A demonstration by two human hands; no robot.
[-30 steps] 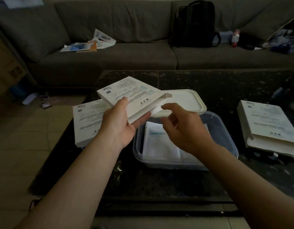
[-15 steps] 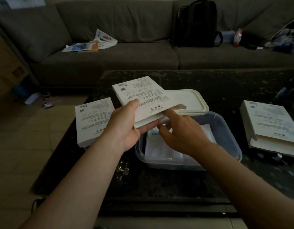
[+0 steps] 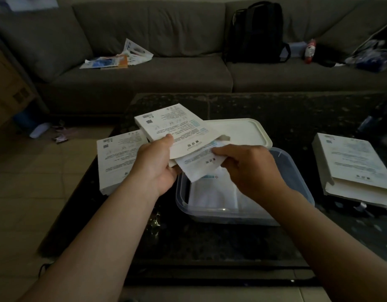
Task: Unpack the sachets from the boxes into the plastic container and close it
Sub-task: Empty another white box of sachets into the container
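Note:
My left hand [image 3: 155, 164] grips a flat white box [image 3: 175, 127] above the left rim of the clear plastic container [image 3: 297, 171]. My right hand [image 3: 247, 166] pinches a stack of white sachets [image 3: 197, 164] that sticks halfway out of the box's open end, over the container. More white sachets [image 3: 212, 192] lie inside the container. Its white lid [image 3: 242, 131] lies flat just behind it. A second white box [image 3: 116, 155] lies on the table to the left, and a third box [image 3: 353, 166] with its flap open lies to the right.
Everything stands on a dark stone coffee table [image 3: 275, 110]. Behind it runs a grey sofa [image 3: 166, 68] with papers [image 3: 120, 57], a black backpack [image 3: 255, 31] and a bottle [image 3: 309, 51] on it. Tiled floor [image 3: 31, 192] with small litter lies to the left.
My right hand reached into the box's open end, took hold of the sachets and has drawn them partway out toward me. My left hand kept holding the box, shifting it slightly right.

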